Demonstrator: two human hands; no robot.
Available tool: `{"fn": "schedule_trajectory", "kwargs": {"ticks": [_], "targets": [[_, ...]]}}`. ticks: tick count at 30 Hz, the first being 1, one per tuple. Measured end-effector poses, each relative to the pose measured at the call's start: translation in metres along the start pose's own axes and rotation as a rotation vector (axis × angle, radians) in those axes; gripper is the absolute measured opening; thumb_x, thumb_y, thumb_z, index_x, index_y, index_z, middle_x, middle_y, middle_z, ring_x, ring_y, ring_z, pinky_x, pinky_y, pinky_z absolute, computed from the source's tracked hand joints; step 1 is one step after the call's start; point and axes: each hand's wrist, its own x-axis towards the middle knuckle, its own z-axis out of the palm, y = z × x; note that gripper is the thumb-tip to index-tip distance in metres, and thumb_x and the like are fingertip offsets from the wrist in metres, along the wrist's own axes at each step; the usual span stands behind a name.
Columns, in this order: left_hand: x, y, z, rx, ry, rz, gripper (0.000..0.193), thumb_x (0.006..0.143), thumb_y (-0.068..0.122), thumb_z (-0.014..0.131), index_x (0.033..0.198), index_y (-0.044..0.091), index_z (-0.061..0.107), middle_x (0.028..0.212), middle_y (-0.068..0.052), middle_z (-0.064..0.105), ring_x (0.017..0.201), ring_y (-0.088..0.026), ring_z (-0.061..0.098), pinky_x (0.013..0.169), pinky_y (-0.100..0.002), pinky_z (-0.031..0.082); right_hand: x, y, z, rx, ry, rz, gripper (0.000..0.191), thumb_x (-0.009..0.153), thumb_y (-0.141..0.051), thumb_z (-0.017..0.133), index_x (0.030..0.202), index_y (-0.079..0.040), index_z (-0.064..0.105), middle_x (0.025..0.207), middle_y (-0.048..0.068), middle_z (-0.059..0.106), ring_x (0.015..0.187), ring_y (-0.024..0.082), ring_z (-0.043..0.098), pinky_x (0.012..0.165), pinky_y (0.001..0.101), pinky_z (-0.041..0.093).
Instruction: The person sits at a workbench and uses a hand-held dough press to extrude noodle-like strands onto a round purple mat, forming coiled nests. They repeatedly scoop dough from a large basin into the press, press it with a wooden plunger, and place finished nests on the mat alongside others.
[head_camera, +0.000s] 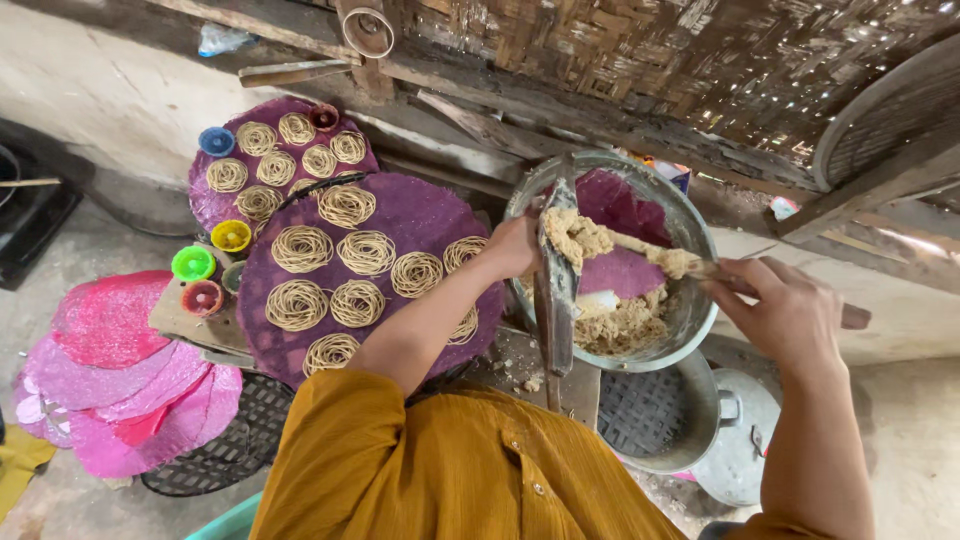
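Rough hut with a woven ceiling and dusty floor; left of the hands a low wooden surface (185, 318) carries purple mats (420, 225) covered in noodle coils. Right hand (785, 318) is closed around a stick (690, 265) lying roughly level, its doughy tip pointing left into the metal bowl (690, 225). Left hand (515, 248) grips the bowl's near-left rim.

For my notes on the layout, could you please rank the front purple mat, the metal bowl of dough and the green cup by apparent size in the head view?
1. Front purple mat
2. Metal bowl, somewhat smaller, though nearer the camera
3. Green cup, clearly smallest
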Motion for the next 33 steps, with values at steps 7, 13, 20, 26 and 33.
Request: {"fn": "schedule_trajectory", "kwargs": {"ticks": [7,13,20,26,33], "targets": [[-0.004,0.004,-0.003,0.044,-0.001,-0.089,0.041,0.073,0.030,0.076,0.105,0.004,0.074,0.106,-0.026,0.072,0.104,-0.043,0.068,0.092,-0.047,0.054,0.006,-0.008,-0.013,0.164,-0.105,-0.023,0.031,0.085,-0.040,0.081,0.105,-0.017,0.077,0.093,0.005,0.075,0.076,0.025,0.073,0.068,0.0391,0.057],[-0.020,0.034,0.004,0.201,-0.022,-0.034,0.041,0.077,0.029,0.070,0.112,0.008,0.076,0.107,-0.027,0.072,0.105,-0.043,0.069,0.097,-0.048,0.053,0.036,-0.017,-0.051,-0.030,-0.285,-0.063,0.031,0.088,-0.047,0.072,0.105,-0.022,0.077,0.076,0.006,0.073,0.066,0.028,0.070,0.062,0.0412,0.054],[-0.024,0.058,0.018,0.307,-0.137,-0.082,0.041,0.080,0.028,0.070,0.114,0.007,0.074,0.116,-0.024,0.067,0.107,-0.039,0.069,0.098,-0.045,0.054,0.059,-0.072,-0.020,-0.253,-0.308,-0.425,0.033,0.100,-0.048,0.063,0.093,-0.017,0.069,0.076,0.003,0.071,0.068,0.023,0.071,0.059,0.0360,0.056],[-0.013,0.022,0.003,0.219,-0.078,-0.100,0.041,0.075,0.017,0.066,0.114,0.008,0.076,0.111,-0.025,0.072,0.107,-0.040,0.069,0.098,-0.045,0.054,0.037,-0.063,-0.033,-0.241,-0.049,-0.473,0.029,0.086,-0.036,0.074,0.105,-0.014,0.076,0.081,0.004,0.074,0.069,0.021,0.072,0.057,0.0331,0.055],[-0.005,-0.003,-0.003,0.091,0.055,0.055,0.035,0.071,0.014,0.075,0.102,0.000,0.076,0.108,-0.028,0.072,0.105,-0.044,0.069,0.092,-0.047,0.055,0.011,-0.020,-0.009,-0.021,0.060,0.042,0.028,0.093,-0.041,0.084,0.105,-0.018,0.075,0.097,0.002,0.075,0.083,0.023,0.073,0.069,0.0366,0.056]]}}
